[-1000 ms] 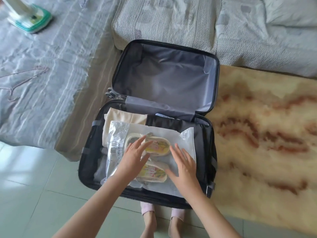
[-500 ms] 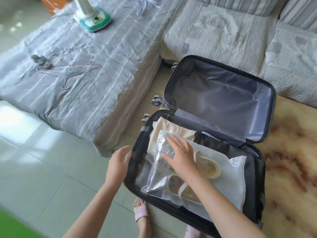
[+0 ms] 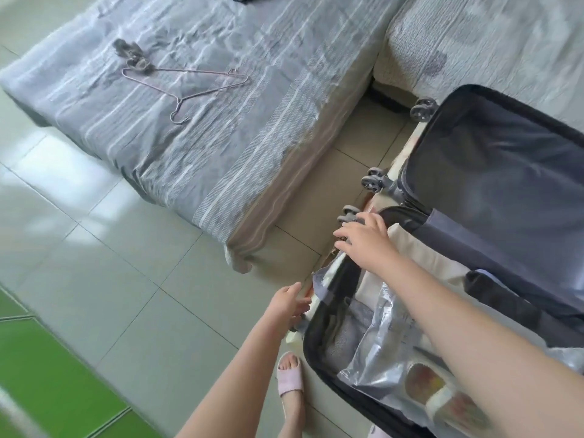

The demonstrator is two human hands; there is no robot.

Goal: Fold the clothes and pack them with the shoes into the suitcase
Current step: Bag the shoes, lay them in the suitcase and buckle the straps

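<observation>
The black suitcase (image 3: 316, 330) lies open on the floor at the right, its grey-lined lid (image 3: 493, 165) raised. Inside are a folded cream garment (image 3: 410, 248), a dark garment (image 3: 493, 295) and a clear plastic bag (image 3: 379, 343) with the shoes (image 3: 442, 393) in it. My right hand (image 3: 363, 238) reaches across the suitcase's far left corner near the wheels, fingers spread and straight. My left hand (image 3: 289, 303) is at the outer left edge of the suitcase, fingers loosely extended, holding nothing that I can see.
A bed with a grey striped cover (image 3: 189, 121) stands at the left, with a wire hanger (image 3: 189, 90) and a small grey clip (image 3: 132, 55) on it. A quilted sofa (image 3: 474, 36) is behind the suitcase. My slippered foot (image 3: 289, 374) stands beside the case. Green mat (image 3: 41, 374) at lower left.
The view has swung left. My right hand left the shoe bag and moved to the suitcase's far left corner. My left hand stays at the case's left edge.
</observation>
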